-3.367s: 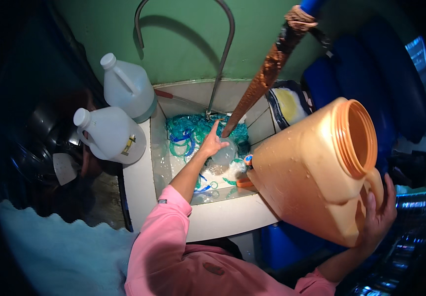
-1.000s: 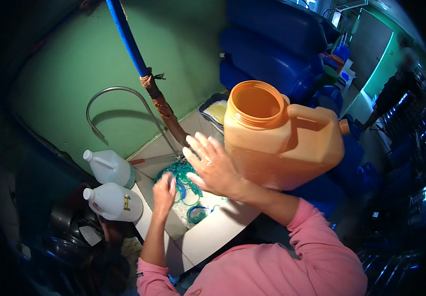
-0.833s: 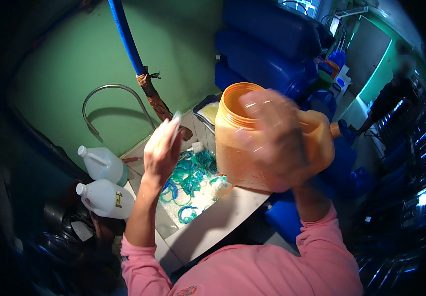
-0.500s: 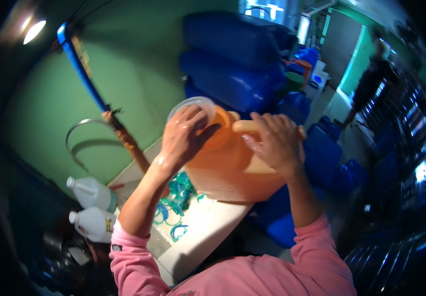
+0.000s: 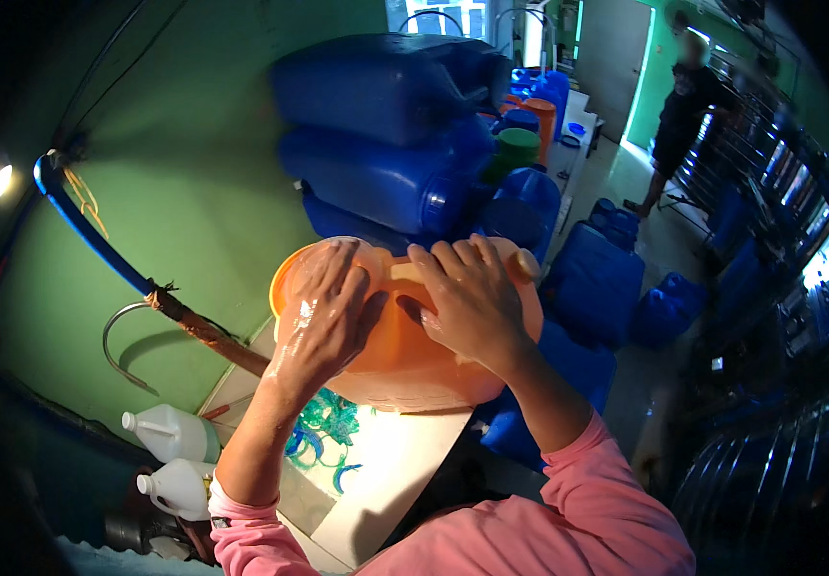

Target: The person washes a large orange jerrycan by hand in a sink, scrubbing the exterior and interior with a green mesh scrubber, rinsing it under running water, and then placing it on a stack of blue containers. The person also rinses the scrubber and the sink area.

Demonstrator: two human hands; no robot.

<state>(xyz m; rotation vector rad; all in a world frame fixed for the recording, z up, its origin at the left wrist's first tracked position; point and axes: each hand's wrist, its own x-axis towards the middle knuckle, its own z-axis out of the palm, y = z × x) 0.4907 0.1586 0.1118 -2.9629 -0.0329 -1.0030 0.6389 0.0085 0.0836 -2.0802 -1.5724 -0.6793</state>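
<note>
A large orange plastic container [image 5: 414, 370] with a pale moulded handle [image 5: 414, 273] rests tilted on a white ledge [image 5: 390, 470] in front of me. My left hand [image 5: 317, 302], wet and shiny, grips a round lid over the container's wide mouth [image 5: 281, 278]. Most of that lid is hidden beneath the fingers. On the container's top, my right hand [image 5: 467, 298] is curled over the handle, thumb on the near side. Green and blue plastic rings [image 5: 323, 427] lie in a loose heap on the ledge by my left forearm.
Big blue jerrycans [image 5: 376, 173] are stacked beyond the container, with more [image 5: 592, 274] on the floor at right. Two white jugs [image 5: 170, 432] stand at left. A blue hose [image 5: 98, 235] runs along the green wall. A person [image 5: 688, 115] stands at far right.
The container has turned and shifted a little left and down in view. My left hand has moved down with the lid onto its mouth. My right hand has slid left along the handle.
</note>
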